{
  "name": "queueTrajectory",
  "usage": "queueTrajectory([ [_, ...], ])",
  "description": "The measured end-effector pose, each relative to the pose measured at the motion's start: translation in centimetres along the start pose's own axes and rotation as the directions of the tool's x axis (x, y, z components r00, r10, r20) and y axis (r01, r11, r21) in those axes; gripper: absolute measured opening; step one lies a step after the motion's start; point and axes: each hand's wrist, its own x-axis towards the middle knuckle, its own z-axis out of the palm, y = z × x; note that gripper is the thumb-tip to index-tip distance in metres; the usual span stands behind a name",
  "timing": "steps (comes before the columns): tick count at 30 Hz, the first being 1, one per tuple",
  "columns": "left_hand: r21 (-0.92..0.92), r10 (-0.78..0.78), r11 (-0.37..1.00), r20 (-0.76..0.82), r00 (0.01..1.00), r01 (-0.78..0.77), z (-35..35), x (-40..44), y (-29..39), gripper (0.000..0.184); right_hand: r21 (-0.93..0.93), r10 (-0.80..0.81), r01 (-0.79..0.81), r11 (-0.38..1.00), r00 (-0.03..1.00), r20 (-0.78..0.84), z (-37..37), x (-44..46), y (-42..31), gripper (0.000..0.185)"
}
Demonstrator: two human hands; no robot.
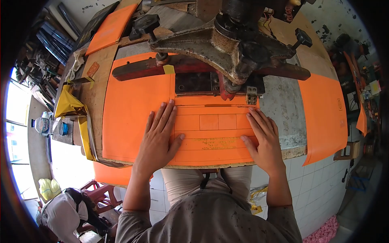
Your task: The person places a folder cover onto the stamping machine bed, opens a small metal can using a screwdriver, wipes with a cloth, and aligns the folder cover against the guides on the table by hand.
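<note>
In the head view, a large, flat, bright orange sheet (133, 109) lay on a wooden bench (99, 103), its far part passing beneath a heavy black metal press (239, 48) and its near edge close to the bench's front. Thin dark lines ruled its surface, two small rectangles sat side by side between them, and small gold lettering (221, 143) ran nearer the person. The left hand (159, 137) rested palm down on the sheet, its thumb across a long dark line; its grip was loose, fingers extended and the thumb apart. The right hand (265, 137) lay across the sheet's right edge, its grip likewise slack, with thumb and fingers apart and nothing clamped between them. Beside that hand was a dull grey metal plate (285, 117), with a second orange sheet (324, 117) farther right. Toward the left stood crumpled shiny yellow foil (67, 101) and a clear plastic bottle (44, 126) on its side. Below these, a person in a pale top (63, 216) bent beside a red plastic stool (98, 196).
</note>
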Motion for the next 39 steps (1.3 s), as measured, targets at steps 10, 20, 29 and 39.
queueTrajectory([
  [10,-0.122,0.029,0.992,-0.027,0.999,-0.032,-2.3,-1.3,-2.5,0.078,0.077,-0.063,0.061,0.995,0.998,0.024,-1.5,-0.8,2.7,0.065],
  [20,-0.027,-0.038,0.999,-0.011,0.999,0.038,-2.7,-1.9,-4.9,0.080,0.034,-0.026,0.024,0.999,0.999,0.036,-1.6,-1.3,4.3,0.069],
  [29,0.007,-0.026,1.000,-0.009,1.000,0.026,-2.6,-1.4,-4.9,0.080,0.019,-0.023,0.023,1.000,1.000,-0.005,-1.3,-1.0,4.4,0.063],
  [39,0.019,-0.010,1.000,-0.032,0.999,0.011,-2.4,-0.9,-4.8,0.081,0.074,-0.001,0.004,0.997,0.999,-0.041,-1.1,-0.9,4.6,0.058],
])
